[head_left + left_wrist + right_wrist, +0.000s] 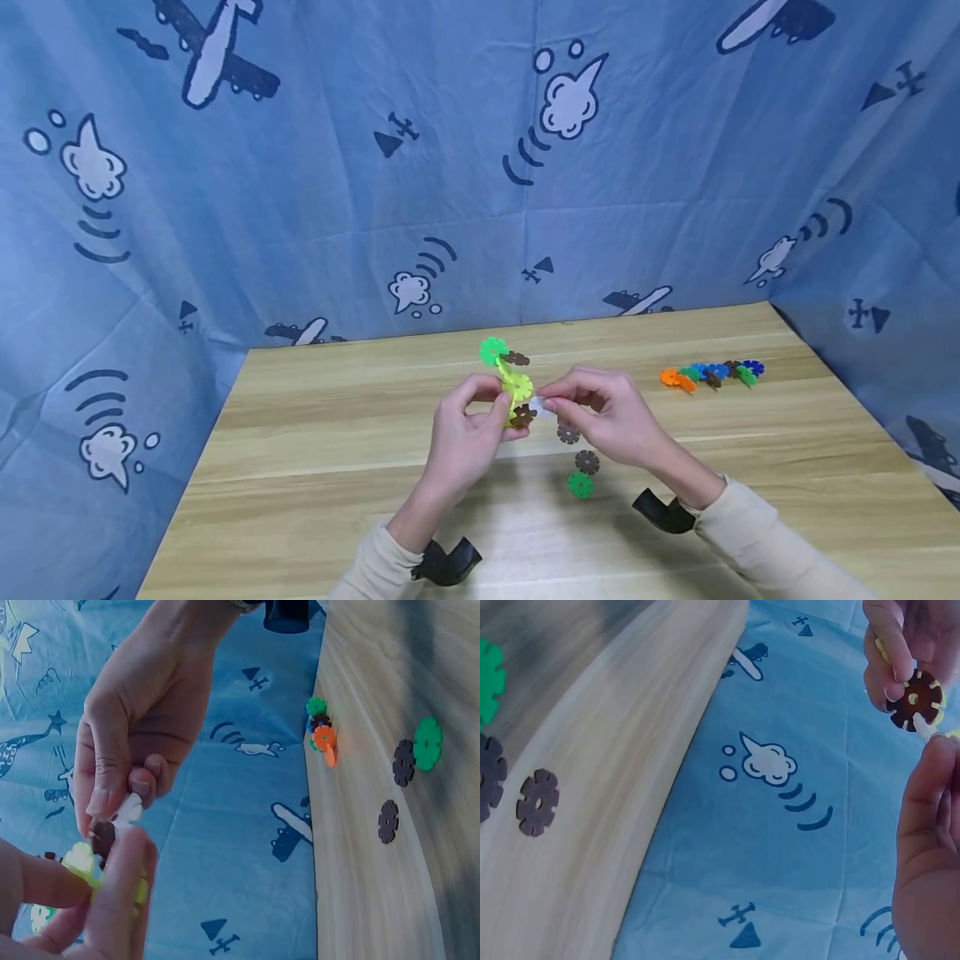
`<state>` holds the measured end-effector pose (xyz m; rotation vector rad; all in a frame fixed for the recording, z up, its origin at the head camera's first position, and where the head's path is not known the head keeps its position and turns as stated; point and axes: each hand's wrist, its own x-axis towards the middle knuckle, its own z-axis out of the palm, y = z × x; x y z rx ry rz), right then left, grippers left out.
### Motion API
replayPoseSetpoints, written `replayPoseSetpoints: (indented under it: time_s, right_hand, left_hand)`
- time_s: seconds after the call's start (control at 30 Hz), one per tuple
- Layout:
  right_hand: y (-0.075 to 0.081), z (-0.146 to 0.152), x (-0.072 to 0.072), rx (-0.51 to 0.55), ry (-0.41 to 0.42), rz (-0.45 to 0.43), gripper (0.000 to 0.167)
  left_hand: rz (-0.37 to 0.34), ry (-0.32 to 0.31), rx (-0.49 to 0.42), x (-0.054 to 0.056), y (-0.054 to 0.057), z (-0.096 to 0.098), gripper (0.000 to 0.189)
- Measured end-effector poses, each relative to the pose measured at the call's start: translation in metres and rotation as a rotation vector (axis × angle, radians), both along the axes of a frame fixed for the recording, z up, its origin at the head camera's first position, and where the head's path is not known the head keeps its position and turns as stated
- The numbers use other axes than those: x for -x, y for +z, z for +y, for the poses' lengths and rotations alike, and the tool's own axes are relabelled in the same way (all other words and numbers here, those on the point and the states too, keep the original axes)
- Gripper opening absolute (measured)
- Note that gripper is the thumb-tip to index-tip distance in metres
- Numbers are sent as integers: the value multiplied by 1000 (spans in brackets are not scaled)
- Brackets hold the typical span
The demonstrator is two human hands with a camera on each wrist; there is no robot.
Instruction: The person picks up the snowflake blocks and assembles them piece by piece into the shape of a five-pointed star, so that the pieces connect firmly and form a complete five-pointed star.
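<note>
My left hand (463, 435) pinches a joined cluster of notched snowflake discs, held up over the table. Yellow discs (518, 387) form its middle, with a green disc (493, 350) and a brown one (517, 358) at the top. Lower down on the cluster, a brown disc (924, 696) faces the right wrist camera. Between thumb and fingertips, my right hand (617, 418) pinches a white disc (129, 810) whose edge meets that brown disc. Whether their slots are locked together cannot be told. Fingers cover part of the cluster.
Two loose brown discs (587, 462) and a green disc (581, 485) lie on the wooden table (315, 467) below the hands. Farther right lies a group of orange, green, blue and brown discs (717, 371). A blue printed curtain (465, 167) stands behind the table.
</note>
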<state>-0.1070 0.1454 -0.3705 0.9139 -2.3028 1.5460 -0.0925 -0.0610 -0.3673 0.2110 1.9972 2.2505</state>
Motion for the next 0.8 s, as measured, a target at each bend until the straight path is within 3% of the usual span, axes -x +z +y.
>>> replayPoseSetpoints:
  time_s: [0.37, 0.63, 0.8]
  right_hand:
    - [0, -2, 3, 34, -43, -77, 21]
    - [4, -2, 6, 78, -43, -63, 28]
    - [7, -2, 6, 95, -29, -73, 27]
  left_hand:
    - [-4, -30, -29, 4, -4, -1, 16]
    - [44, -24, 86, 6, -8, -6, 17]
    - [80, -9, 89, 8, -13, -9, 19]
